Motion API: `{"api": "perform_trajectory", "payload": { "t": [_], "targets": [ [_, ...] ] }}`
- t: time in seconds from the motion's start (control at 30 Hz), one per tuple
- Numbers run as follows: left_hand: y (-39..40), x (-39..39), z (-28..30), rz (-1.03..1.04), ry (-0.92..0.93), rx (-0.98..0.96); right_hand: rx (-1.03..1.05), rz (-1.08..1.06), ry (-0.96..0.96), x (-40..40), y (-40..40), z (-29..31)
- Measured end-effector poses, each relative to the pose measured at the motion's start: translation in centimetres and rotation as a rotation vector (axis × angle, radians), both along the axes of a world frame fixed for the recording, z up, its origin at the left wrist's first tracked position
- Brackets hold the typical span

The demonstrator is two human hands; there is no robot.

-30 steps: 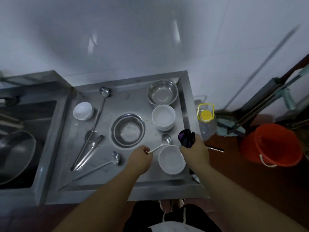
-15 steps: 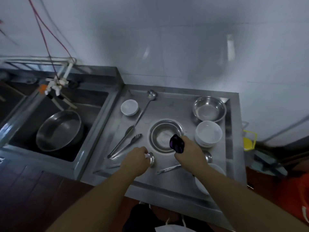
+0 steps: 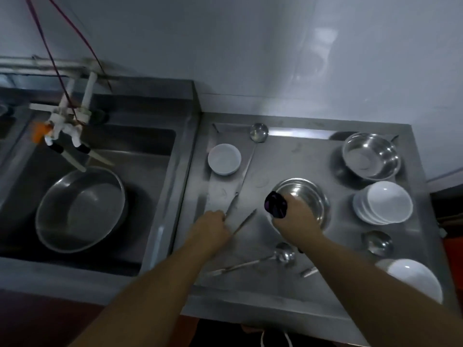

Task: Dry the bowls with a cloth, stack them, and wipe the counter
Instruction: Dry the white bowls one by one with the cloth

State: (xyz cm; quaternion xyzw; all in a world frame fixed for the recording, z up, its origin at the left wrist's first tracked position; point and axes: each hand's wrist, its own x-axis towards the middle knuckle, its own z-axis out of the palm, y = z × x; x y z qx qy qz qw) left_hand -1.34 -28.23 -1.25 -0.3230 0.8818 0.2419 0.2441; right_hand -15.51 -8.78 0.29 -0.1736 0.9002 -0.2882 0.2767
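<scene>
My right hand [image 3: 298, 220] grips a bunched dark purple cloth [image 3: 275, 205] over the near-left rim of a steel bowl [image 3: 310, 194] in the middle of the steel counter [image 3: 275, 289]. My left hand [image 3: 213, 227] curls round the near end of metal tongs [image 3: 244, 222] lying left of that bowl. A stack of white bowls [image 3: 385, 205] sits at the right, with another steel bowl [image 3: 370, 157] behind it. One white bowl [image 3: 416, 279] stands at the front right corner, and a small white bowl [image 3: 224, 159] at the back left.
A long ladle [image 3: 259, 132] lies at the back, a second ladle [image 3: 283, 254] near the front and a third [image 3: 377, 242] by the right edge. Left of the counter, a sink holds a large steel basin [image 3: 80, 209] under a tap [image 3: 67, 126].
My view has swung left and closer. My left hand left the front ladle and moved back-left onto the tongs. My right hand with the cloth moved onto the middle steel bowl's rim.
</scene>
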Motion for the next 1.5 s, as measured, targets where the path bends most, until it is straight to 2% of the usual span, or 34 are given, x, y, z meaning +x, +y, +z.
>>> {"api": "perform_trajectory", "payload": {
  "t": [0.17,0.37,0.53,0.7,0.93,1.13,1.3,1.4,1.47,1.5],
  "targets": [
    [-6.6,-0.8,-1.2,0.002,-0.023,0.024,0.021,-0.05,0.016,1.1,-4.8,-1.9],
    [-11.7,-4.0,-3.6,0.159,0.055,0.139,0.067,-0.1,0.034,0.6,-8.9,-3.7],
    [-13.3,-9.0,-5.9,0.4,0.098,0.257,0.105,-0.155,0.016,-0.8,-10.3,-5.0],
    [-13.8,-13.0,-8.8,0.756,0.102,0.399,0.07,-0.234,0.009,-1.1,-10.2,-6.0],
    [-14.1,-14.7,-10.1,1.008,0.166,0.593,0.03,-0.304,-0.013,-0.2,-9.3,-6.2],
    [-13.6,-12.6,-9.7,1.059,0.227,0.668,-0.045,-0.434,-0.105,0.7,-9.1,-4.5],
    [-12.3,-9.2,-7.0,1.085,0.278,0.793,-0.326,-0.665,-0.383,1.7,-10.1,-1.2],
    [-11.2,-6.7,-4.6,0.994,0.29,0.801,-0.483,-0.757,-0.522,2.3,-10.5,1.3],
    [-10.1,-4.7,-2.3,0.956,0.296,0.852,-0.511,-0.7,-0.498,2.9,-10.4,3.0],
    [-9.4,-3.8,-1.2,0.948,0.307,0.894,-0.494,-0.632,-0.424,3.2,-10.2,3.8]
  ]
}}
